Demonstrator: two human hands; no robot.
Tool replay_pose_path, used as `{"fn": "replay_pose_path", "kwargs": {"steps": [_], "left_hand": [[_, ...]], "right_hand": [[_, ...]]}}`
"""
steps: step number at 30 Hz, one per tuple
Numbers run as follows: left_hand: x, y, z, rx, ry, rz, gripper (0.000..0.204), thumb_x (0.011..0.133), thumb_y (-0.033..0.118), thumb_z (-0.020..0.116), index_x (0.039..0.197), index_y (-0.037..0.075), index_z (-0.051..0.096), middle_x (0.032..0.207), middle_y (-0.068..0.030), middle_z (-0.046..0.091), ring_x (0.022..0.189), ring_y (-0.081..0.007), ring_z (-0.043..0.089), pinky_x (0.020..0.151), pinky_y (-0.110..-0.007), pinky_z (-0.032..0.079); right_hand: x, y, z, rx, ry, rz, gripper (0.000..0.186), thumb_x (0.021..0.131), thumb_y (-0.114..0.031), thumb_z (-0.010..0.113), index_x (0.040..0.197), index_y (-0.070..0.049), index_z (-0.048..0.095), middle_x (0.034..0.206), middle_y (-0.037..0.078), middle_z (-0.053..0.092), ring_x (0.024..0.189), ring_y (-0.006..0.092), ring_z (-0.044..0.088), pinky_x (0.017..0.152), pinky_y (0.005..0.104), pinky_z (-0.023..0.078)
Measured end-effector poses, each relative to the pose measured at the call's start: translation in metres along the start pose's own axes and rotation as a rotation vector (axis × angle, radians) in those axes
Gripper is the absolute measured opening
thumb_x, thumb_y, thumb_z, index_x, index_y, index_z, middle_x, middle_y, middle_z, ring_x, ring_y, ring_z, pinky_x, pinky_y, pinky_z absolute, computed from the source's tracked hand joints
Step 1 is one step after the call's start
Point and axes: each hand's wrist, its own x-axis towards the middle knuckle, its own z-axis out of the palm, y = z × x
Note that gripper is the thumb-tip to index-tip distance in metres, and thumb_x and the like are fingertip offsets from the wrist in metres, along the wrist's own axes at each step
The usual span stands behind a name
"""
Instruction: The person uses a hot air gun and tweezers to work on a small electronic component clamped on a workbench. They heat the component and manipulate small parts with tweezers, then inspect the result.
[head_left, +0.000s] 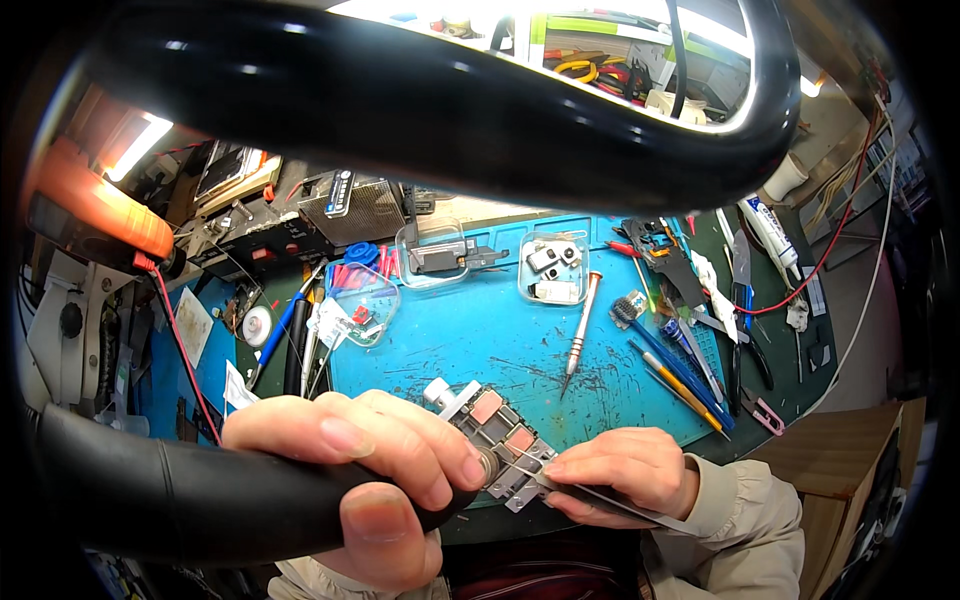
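Tweezers (652,517), or a slim steel tool much like them, lie pinched between the thumb and fingers of my right hand (625,468), gripped close to the working end, I judge, for fine control over the tip. That tip reaches onto the small metal clamp (463,402), which sits right in front of me at the near edge of the blue mat (440,370), between my two hands. The clamp's bars border a narrow part with pinkish patches (487,406), probably so that it cannot slide about while both hands are busy. My left hand (385,445) is curled around a thick black handle (220,505), thumb on the near side and fingers over the top; its round metal end (489,466) is right by the clamp, seemingly angled so the tweezers can come in from the opposite side. Whether that end touches the clamp, I cannot tell. Beyond, a clear tray (526,291) gathers little black-and-white pieces, presumably so none stray, and a screwdriver (582,330) lies beside it, within easy reach.
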Motion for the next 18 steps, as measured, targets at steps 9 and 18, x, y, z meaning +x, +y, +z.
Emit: {"fn": "replay_pose_path", "kwargs": {"steps": [9, 18], "left_hand": [[0.0003, 0.0001, 0.0006, -0.001, 0.000, -0.004, 0.033, 0.111, 0.034, 0.052, 0.119, 0.005, 0.039, 0.070, -0.0040, 0.050, 0.051, -0.0160, 0.054, 0.047, -0.029, 0.053], [-0.0003, -0.0002, -0.0009, -0.004, 0.001, -0.011, 0.033, 0.111, 0.034, 0.052, 0.119, 0.004, 0.039, 0.069, -0.0041, 0.050, 0.051, -0.0162, 0.054, 0.047, -0.030, 0.053]], "right_hand": [[-0.0006, 0.0004, -0.0016, -0.033, -0.015, -0.031, 0.035, 0.082, -0.007, 0.089, 0.114, -0.003, 0.074, 0.096, 0.012, 0.077, 0.076, 0.0255, 0.076, 0.062, 0.0335, 0.060], [-0.0012, 0.0003, -0.0002, -0.043, -0.003, -0.029, 0.036, 0.082, -0.007, 0.088, 0.115, -0.003, 0.074, 0.096, 0.012, 0.077, 0.077, 0.0250, 0.076, 0.063, 0.0329, 0.060]]}}
